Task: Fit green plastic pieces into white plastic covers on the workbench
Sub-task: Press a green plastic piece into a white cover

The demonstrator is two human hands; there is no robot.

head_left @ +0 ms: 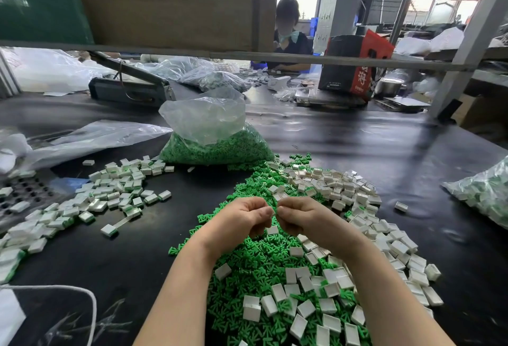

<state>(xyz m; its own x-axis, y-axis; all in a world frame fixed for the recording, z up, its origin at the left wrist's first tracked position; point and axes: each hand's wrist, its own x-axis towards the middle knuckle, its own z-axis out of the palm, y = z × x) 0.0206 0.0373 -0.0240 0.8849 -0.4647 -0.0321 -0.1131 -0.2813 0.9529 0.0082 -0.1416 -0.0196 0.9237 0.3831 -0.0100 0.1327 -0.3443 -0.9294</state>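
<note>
My left hand (243, 222) and my right hand (301, 219) meet fingertip to fingertip above a heap of green plastic pieces (253, 260). Both have curled fingers and pinch a small piece between them; it is almost wholly hidden, so I cannot tell whether it is a cover or a green piece. Empty white plastic covers (354, 197) lie scattered over the right side of the green heap and in front of it. To the left lies a spread of fitted covers (110, 194), white with green showing.
A clear bag of green pieces (217, 142) stands behind the heap. Another bag of fitted parts (486, 191) lies at the right edge. Loose plastic film (90, 139) and a perforated tray (24, 191) are at the left. A person sits across the bench, beyond a heat sealer (129, 89).
</note>
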